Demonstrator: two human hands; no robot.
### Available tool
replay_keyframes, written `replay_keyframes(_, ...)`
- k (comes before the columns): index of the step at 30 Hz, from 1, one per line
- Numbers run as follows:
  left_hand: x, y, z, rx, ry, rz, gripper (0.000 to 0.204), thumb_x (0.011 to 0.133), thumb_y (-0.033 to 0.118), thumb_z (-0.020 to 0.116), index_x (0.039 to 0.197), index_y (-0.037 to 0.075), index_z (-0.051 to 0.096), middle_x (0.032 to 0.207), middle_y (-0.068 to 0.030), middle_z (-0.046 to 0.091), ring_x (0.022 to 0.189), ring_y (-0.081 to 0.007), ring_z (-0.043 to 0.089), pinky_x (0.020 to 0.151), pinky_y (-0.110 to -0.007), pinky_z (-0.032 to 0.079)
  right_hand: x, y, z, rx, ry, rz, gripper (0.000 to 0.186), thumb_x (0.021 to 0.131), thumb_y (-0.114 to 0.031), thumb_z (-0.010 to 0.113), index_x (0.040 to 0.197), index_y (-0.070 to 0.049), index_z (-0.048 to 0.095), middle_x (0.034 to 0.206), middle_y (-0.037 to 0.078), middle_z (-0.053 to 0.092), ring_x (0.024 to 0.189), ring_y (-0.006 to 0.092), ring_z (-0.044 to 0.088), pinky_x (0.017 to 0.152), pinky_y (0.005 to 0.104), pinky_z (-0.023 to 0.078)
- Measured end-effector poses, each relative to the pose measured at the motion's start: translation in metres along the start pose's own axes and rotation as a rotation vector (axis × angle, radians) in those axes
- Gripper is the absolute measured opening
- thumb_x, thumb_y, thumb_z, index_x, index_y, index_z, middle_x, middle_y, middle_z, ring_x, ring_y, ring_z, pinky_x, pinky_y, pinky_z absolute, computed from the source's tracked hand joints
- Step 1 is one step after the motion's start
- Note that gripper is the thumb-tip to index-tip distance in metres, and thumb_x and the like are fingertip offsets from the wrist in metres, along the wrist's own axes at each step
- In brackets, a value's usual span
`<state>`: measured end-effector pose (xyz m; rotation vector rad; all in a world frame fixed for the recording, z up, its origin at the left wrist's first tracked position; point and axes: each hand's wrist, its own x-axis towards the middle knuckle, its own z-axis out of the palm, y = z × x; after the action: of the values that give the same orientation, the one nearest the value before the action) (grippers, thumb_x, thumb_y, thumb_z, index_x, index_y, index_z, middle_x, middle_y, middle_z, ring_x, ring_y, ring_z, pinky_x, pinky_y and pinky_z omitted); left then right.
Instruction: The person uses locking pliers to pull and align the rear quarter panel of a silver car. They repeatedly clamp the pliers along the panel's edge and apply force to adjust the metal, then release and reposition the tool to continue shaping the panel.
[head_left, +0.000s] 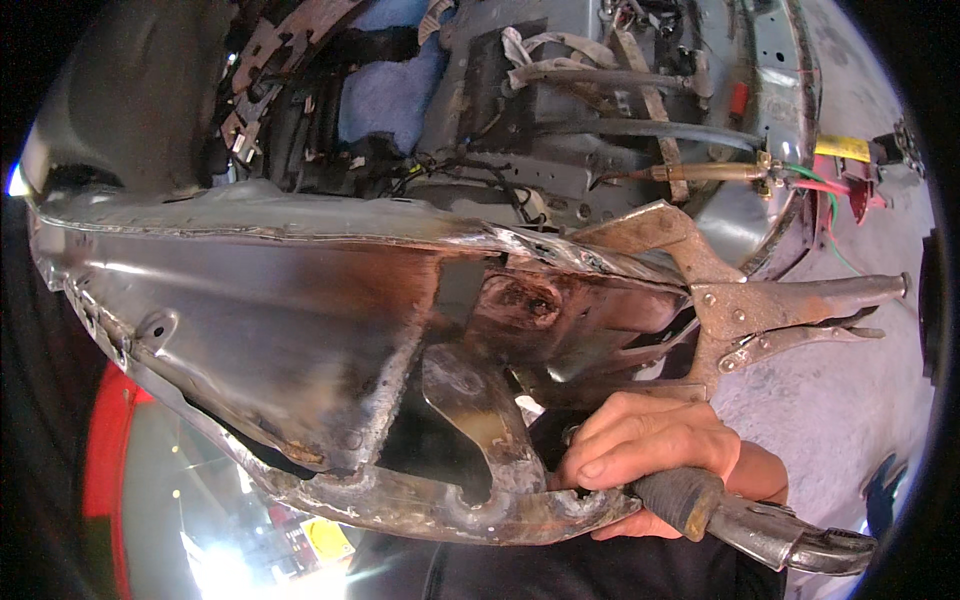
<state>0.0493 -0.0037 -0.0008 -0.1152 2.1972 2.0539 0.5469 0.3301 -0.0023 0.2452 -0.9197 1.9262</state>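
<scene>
My right hand [650, 450] comes in from the lower right, its fingers curled at the end of a curved, bare metal rail [440, 512]. It closes about the near end of a tool [685, 500] with a dark ribbed grip and a shiny metal end; part of the grip is hidden under the fingers. Just above the hand, rusty locking pliers [740, 315] are clamped on the edge of a worn car body panel [270, 330]. A curved metal bracket [480, 410] joins the rail, left of the hand. My left hand is out of view.
Behind the panel lies a car body cavity with wiring, blue cloth [385, 105] and a loose strap [565, 50]. A brass-coloured cylinder [710, 173] carries red and green leads at the right. A bright lamp [220, 565] shines at lower left beside a red edge [108, 470].
</scene>
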Motion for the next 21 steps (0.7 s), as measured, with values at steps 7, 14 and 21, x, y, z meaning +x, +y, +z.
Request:
replay_keyframes(7,-0.010,0.003,-0.003,0.010,0.019,-0.005,0.051,0.106,0.033,0.055,0.146,0.001,0.055,0.144,-0.0149,0.061,0.126,-0.0336,0.060,0.110,-0.051,0.048,0.009,0.008,0.002,0.101,0.007,-0.042,0.043,0.079,0.000,0.088,0.118,0.006,0.071,0.104,0.023,0.075,0.095,0.0353,0.074,0.081,0.0449,0.060)
replay_keyframes(14,-0.014,0.001,-0.010,0.017,0.030,-0.014,0.052,0.106,0.035,0.055,0.146,0.002,0.055,0.144,-0.0149,0.061,0.127,-0.0341,0.060,0.111,-0.051,0.048,0.014,0.008,-0.005,0.186,-0.080,0.078,0.046,0.071,0.001,0.094,0.109,0.012,0.072,0.091,0.027,0.075,0.081,0.0403,0.075,0.076,0.0462,0.062)
replay_keyframes(21,-0.009,0.002,0.003,0.011,-0.008,-0.005,0.054,0.106,0.038,0.055,0.146,0.002,0.055,0.144,-0.0150,0.061,0.127,-0.0346,0.060,0.112,-0.052,0.047,0.013,0.010,-0.002,0.104,-0.032,-0.038,0.047,0.068,0.005,0.093,0.109,0.014,0.073,0.090,0.028,0.075,0.079,0.0408,0.075,0.072,0.0459,0.062)
